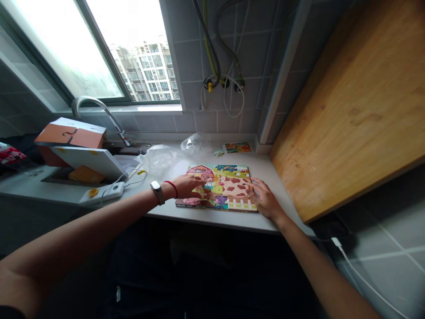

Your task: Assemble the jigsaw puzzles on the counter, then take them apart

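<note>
A jigsaw puzzle (pixel 235 186) with a farm picture lies flat on the counter, showing a red barn, a brown-spotted cow and a white fence. Over its left part my left hand (pixel 186 186) reaches in, fingers stretched out and thumb apart, with the fingertips at the barn. My right hand (pixel 265 199) rests at the board's right edge, its fingers spread and their tips on or just over the cow. Whether either hand presses on a piece I cannot tell. Behind the board are small loose puzzle pieces (pixel 219 153) and a colourful picture card (pixel 238 147).
Crumpled clear plastic bags (pixel 161 159) lie behind and left of the board. A white power strip (pixel 104 192) with cables sits farther left, near an orange box (pixel 71 135) at the sink and its faucet (pixel 96 103). A large wooden panel (pixel 358 119) leans close on the right.
</note>
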`<state>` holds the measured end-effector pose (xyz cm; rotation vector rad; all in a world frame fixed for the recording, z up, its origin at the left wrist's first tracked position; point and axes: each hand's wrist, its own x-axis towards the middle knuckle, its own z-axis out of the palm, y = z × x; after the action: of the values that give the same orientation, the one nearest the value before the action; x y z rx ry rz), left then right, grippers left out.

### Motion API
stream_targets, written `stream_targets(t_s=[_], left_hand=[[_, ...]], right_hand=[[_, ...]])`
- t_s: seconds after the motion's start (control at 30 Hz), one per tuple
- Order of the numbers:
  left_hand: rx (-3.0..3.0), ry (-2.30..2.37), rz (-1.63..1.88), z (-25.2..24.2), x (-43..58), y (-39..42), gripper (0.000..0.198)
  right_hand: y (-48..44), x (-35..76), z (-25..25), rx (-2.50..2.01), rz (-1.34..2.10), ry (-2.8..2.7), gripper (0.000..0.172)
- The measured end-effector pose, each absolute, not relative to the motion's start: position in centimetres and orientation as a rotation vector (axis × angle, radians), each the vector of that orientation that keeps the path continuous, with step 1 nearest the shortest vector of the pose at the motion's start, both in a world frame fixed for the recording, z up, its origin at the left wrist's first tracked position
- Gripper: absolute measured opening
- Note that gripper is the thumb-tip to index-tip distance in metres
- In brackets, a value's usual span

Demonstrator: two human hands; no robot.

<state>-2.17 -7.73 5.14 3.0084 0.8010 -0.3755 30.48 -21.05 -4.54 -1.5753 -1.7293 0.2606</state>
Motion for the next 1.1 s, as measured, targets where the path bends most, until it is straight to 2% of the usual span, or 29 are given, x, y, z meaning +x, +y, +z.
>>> stream_targets(t_s=[0.27,0.63,0.9,1.0,1.1], left_hand=[[2.860,0.801,-0.215,4.9,-1.2,-9.1,0.052],[2.643,0.866,-0.251,4.8,-0.8,-8.1,0.051],[2.618,0.998,-0.165,4.2,-0.9,-8.3,0.030],[2.618,0.894,-0.216,4.6,-1.4,-8.1,0.033],[2.656,0.717,-0.285,5.1,-2.1,-8.0,0.047]], right_hand=[[-21.4,30.4,-4.4,-1.611,0.256,-1.742,0.044],[-21.4,30.3,-4.3,-1.604,0.270,-1.773,0.039],[-21.5,30.1,-4.1,-1.607,0.250,-1.771,0.039],[-21.5,30.0,-4.0,-1.611,0.245,-1.766,0.037],[-21.5,30.0,-4.0,-1.617,0.248,-1.767,0.037]])
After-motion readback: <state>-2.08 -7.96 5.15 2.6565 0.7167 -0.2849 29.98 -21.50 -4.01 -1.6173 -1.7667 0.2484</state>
